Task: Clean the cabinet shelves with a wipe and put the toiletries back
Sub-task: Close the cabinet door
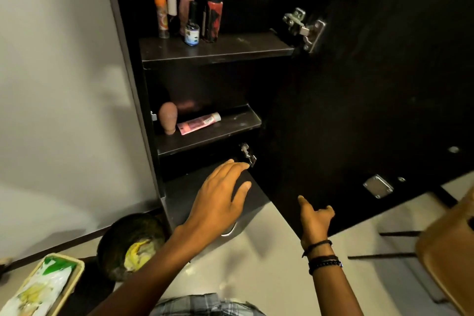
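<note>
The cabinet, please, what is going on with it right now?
A person is at the open cabinet. The left grip, a bare hand with fingers spread, reaches over the bottom shelf and holds no wipe. The right grip is at the lower edge of the open door. Bottles stand on the top shelf; a pink tube lies on the middle shelf. A wipes pack lies low on the left.

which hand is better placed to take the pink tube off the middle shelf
Left. The left hand is open at the cabinet mouth, just below the middle shelf where the pink tube lies. The right hand is out at the lower edge of the door, farther from it.
</note>
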### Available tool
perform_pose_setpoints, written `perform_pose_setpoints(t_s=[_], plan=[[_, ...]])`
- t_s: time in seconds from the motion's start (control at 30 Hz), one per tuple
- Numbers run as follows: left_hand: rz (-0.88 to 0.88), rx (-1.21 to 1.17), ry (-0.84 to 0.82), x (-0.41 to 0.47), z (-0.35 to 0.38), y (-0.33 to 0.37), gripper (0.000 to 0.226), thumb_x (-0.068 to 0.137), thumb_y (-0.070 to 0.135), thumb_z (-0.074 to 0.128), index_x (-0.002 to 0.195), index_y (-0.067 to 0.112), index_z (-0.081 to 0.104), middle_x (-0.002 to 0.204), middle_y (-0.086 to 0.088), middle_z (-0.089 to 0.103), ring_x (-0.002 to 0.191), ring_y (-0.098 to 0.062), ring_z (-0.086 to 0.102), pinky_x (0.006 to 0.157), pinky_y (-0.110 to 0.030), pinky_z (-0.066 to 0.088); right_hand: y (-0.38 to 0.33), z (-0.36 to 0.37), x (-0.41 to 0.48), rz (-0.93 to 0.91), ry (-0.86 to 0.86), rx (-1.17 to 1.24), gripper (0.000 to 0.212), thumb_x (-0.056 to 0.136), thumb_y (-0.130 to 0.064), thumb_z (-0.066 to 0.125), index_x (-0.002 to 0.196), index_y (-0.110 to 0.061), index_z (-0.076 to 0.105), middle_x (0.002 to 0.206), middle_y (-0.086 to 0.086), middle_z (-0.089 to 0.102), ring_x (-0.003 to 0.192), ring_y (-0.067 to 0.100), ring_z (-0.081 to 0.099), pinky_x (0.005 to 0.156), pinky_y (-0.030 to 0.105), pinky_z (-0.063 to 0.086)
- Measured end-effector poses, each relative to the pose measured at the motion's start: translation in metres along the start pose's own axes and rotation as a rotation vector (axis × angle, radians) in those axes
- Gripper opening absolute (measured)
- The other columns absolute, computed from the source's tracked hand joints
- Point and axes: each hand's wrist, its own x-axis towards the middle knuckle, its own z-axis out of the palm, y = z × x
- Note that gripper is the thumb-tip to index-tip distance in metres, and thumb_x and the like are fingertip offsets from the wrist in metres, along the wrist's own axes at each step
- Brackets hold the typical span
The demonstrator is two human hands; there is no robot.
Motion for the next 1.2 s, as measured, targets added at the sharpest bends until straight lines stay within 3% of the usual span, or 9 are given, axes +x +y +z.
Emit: perform_pose_setpoints(t_s=[0.1,0.2,0.3,0.43,0.5,0.6,0.73,0.87,1.2], plan=[[-0.004,-0.007,-0.012,-0.01,0.015,0.01,0.036,0.094,0.029,0.055,0.128,0.02,0.054,0.13,0.007,0.056,0.132,-0.009,0.039,0.107,-0.02,0.03,0.002,-0.028,0.009,0.021,0.021,0.015,0.082,0.082,-0.012,0.07,0.146,-0.01,0.018,0.147,0.013,0.036,0.132,0.032,0.041,0.109,0.049,0.037],[-0.018,-0.023,-0.021,-0.022,0.028,0.023,0.035,0.093,0.027,0.056,0.127,0.02,0.055,0.13,0.006,0.056,0.132,-0.01,0.04,0.104,-0.02,0.03,0.0,-0.048,0.017,-0.016,0.012,0.017,0.071,0.088,-0.007,0.062,0.147,-0.008,0.021,0.151,0.013,0.03,0.135,0.03,0.036,0.111,0.038,0.034],[-0.052,-0.011,-0.038,-0.04,0.041,0.034,0.035,0.094,0.029,0.056,0.127,0.02,0.055,0.131,0.005,0.056,0.132,-0.012,0.041,0.103,-0.021,0.03,0.003,-0.069,0.019,-0.048,0.068,0.001,0.068,0.084,-0.006,0.067,0.14,-0.007,0.028,0.144,0.014,0.035,0.128,0.03,0.043,0.1,0.031,0.038],[-0.088,0.03,-0.047,-0.065,0.048,0.04,0.036,0.093,0.034,0.054,0.126,0.021,0.055,0.13,0.006,0.057,0.13,-0.013,0.043,0.102,-0.023,0.033,0.008,-0.092,0.021,-0.097,0.084,-0.002,0.077,0.082,-0.006,0.069,0.144,-0.01,0.023,0.148,0.01,0.028,0.126,0.023,0.041,0.103,0.03,0.037],[-0.101,0.053,-0.057,-0.077,0.048,0.041,0.036,0.093,0.035,0.054,0.126,0.022,0.055,0.129,0.006,0.057,0.129,-0.014,0.044,0.101,-0.023,0.033,0.01,-0.097,0.024,-0.149,0.033,0.013,0.076,0.083,-0.002,0.066,0.145,-0.014,0.025,0.148,0.003,0.033,0.12,0.016,0.044,0.104,0.031,0.037],[-0.12,0.082,-0.05,-0.089,0.044,0.041,0.035,0.093,0.035,0.055,0.125,0.022,0.056,0.128,0.006,0.058,0.127,-0.013,0.046,0.099,-0.02,0.031,0.013,-0.094,0.015,-0.181,-0.021,0.018,0.07,0.079,-0.002,0.067,0.137,-0.025,0.035,0.139,0.001,0.048,0.111,0.023,0.058,0.097,0.049,0.049],[-0.131,0.115,-0.056,-0.096,0.034,0.038,0.035,0.092,0.033,0.058,0.125,0.021,0.056,0.127,0.005,0.058,0.124,-0.013,0.049,0.096,-0.019,0.031,0.007,-0.099,0.02,-0.189,-0.001,-0.049,0.091,0.074,-0.008,0.075,0.143,-0.035,0.023,0.142,0.004,0.036,0.124,0.031,0.048,0.095,0.054,0.049],[-0.131,0.1,-0.033,-0.098,0.019,0.026,0.034,0.092,0.033,0.058,0.124,0.022,0.057,0.126,0.006,0.059,0.12,-0.013,0.051,0.096,-0.022,0.038,-0.007,-0.104,0.033,-0.189,0.023,-0.113,0.068,0.08,-0.011,0.071,0.139,-0.02,0.037,0.137,0.008,0.038,0.118,0.034,0.052,0.089,0.052,0.053],[-0.108,0.039,-0.076,-0.118,-0.029,-0.029,0.035,0.091,0.033,0.059,0.124,0.02,0.057,0.125,0.004,0.059,0.117,-0.014,0.054,0.094,-0.026,0.043,0.02,-0.056,-0.061,-0.244,0.237,-0.087,0.055,0.087,-0.019,0.064,0.136,-0.014,0.039,0.137,0.013,0.034,0.116,0.03,0.052,0.103,0.037,0.043]])
